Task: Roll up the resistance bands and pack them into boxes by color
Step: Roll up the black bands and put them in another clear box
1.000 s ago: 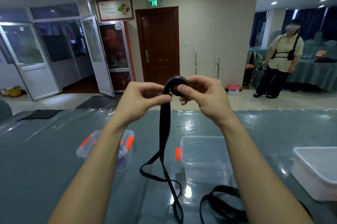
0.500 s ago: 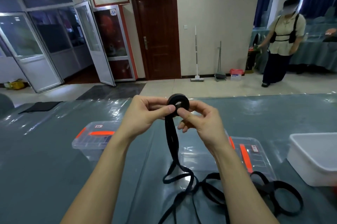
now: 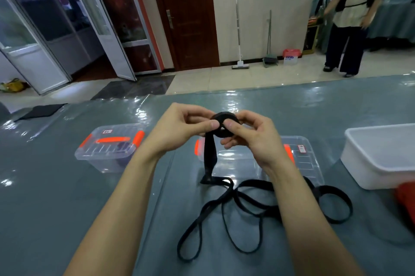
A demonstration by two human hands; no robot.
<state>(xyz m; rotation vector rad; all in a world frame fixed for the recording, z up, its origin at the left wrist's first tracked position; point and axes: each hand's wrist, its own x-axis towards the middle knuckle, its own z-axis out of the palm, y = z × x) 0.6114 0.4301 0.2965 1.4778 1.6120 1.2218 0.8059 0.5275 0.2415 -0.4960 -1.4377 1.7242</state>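
Observation:
Both hands hold a partly rolled black resistance band above the table. My left hand [image 3: 179, 127] pinches the black roll [image 3: 222, 133] from the left with thumb and fingers. My right hand [image 3: 251, 136] grips the roll from the right, thumb on its face. The band's loose tail [image 3: 210, 159] hangs down to the table and joins a heap of black band loops [image 3: 251, 206]. A clear box with orange clips [image 3: 301, 163] stands under my right hand, partly hidden. A second clear lidded box [image 3: 110, 147] stands at the left with something dark inside.
A white tub [image 3: 381, 159] stands at the right edge, with a red thing [image 3: 406, 199] in front of it. The table has a shiny grey-blue cover [image 3: 56, 186]. A person [image 3: 352, 13] stands on the floor beyond the table at the far right.
The view has tilted down, showing more table. The roll sits lower, nearer the table, and more loose band lies on the surface. Both hands keep hold of the roll.

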